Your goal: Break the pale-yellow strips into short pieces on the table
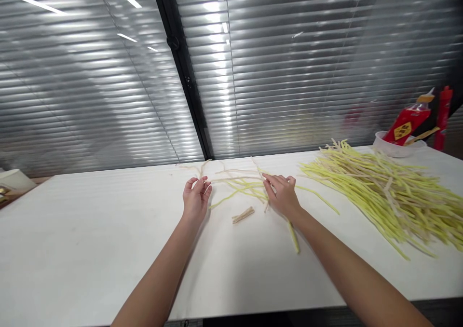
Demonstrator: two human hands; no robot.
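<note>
Thin yellow and beige strands [249, 186] lie loosely crossed on the white table between my hands. My left hand [197, 195] has its fingers curled together around the left end of a beige strand. That strand stretches across to my right hand [281, 192], whose thumb and forefinger pinch its other end near the crossed strands. A short beige bundle [243, 215] lies on the table just in front of the strands. Under my right wrist, a short yellow piece [293, 237] points toward the front edge.
A large heap of yellow and beige strands [390, 192] covers the table's right side. Behind it, a clear plastic bowl [392, 148] holds a red bottle [408, 124]. Blinds [289, 66] rise behind the white table [90, 250]. A white object [16, 181] sits at far left.
</note>
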